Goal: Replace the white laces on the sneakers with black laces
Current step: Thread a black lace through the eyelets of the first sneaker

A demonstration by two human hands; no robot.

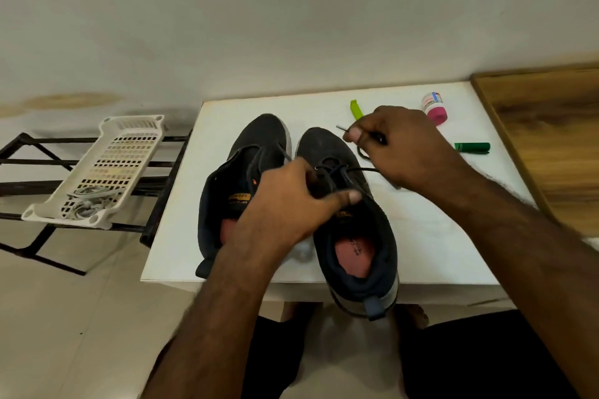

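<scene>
Two dark sneakers stand side by side on the white table, toes pointing away from me. My left hand grips the tongue and lace area of the right sneaker, thumb pressed across it. A black lace runs through that shoe's lower eyelets. My right hand pinches one end of this lace, its tip sticking out to the left above the toe. The left sneaker has a thin dark lace near its toe. White laces lie in a white basket.
The white perforated basket rests on a black metal rack left of the table. A lime green item, a small pink-capped bottle and a green marker lie at the table's back right. A wooden surface adjoins on the right.
</scene>
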